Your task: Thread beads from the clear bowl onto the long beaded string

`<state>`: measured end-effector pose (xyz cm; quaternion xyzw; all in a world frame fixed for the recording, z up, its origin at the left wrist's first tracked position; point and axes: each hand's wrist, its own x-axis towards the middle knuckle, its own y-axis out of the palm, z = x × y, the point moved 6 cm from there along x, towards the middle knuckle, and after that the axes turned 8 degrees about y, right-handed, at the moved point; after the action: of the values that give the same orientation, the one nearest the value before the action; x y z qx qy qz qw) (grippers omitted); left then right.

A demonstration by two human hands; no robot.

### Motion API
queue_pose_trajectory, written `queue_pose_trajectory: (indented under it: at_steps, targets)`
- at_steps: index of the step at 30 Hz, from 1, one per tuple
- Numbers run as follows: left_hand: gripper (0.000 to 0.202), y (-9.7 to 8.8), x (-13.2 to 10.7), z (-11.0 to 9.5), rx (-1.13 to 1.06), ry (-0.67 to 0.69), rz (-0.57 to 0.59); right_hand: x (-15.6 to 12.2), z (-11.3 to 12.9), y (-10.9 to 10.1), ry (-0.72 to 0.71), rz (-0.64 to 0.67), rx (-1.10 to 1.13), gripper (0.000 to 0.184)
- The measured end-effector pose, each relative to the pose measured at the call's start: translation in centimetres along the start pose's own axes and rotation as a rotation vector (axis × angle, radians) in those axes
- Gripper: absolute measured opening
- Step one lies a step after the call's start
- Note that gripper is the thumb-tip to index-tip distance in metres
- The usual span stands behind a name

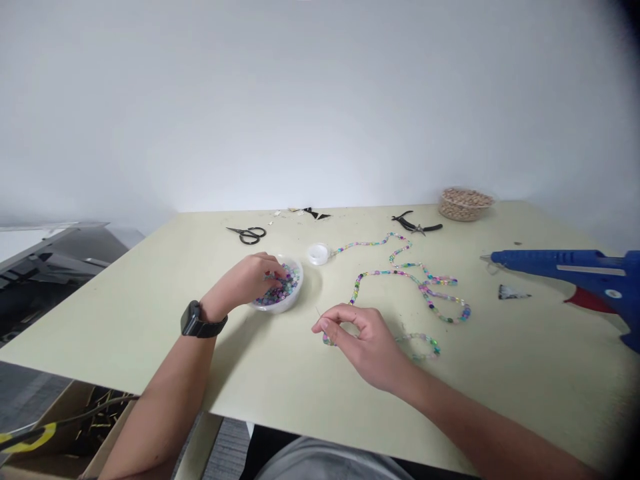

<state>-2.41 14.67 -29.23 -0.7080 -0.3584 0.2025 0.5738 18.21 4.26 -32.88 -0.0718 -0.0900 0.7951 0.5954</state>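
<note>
Black smartwatch (191,319) on left wrist (213,308), grey shirt (325,463)

mixed pink, green and blue beads (280,288) on the strand (407,277); blue glue gun (560,265).

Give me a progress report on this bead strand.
Done: a long multicoloured bead strand lies looped across the table.

In hand: the right hand pinches a needle at the strand's end, while the left hand is among the loose beads in the white bowl.

Left: plenty of beads remain in the bowl; how many more the strand takes cannot be told.
</note>
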Motion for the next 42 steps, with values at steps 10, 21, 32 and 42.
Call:
queue_pose_trajectory:
  at_steps: [10,21,32,42]
  targets:
    - [0.025,1.0,-0.4,1.5,0.064,-0.127,0.147,0.1,-0.2,0.0,0.014,0.005,0.005,0.025]
    - [0.023,1.3,-0.2,1.5,0.097,-0.119,0.146,0.2,-0.5,0.2,0.007,0.009,0.013,0.025]
    - [0.015,-0.7,-0.3,0.2,-0.112,0.006,0.0,0.0,-0.4,-0.2,0.016,0.009,0.017,0.025]
    - [0.014,-0.4,-0.2,-3.3,-0.824,0.027,-0.105,-0.3,0.2,0.0,-0.008,0.024,0.07,0.024]
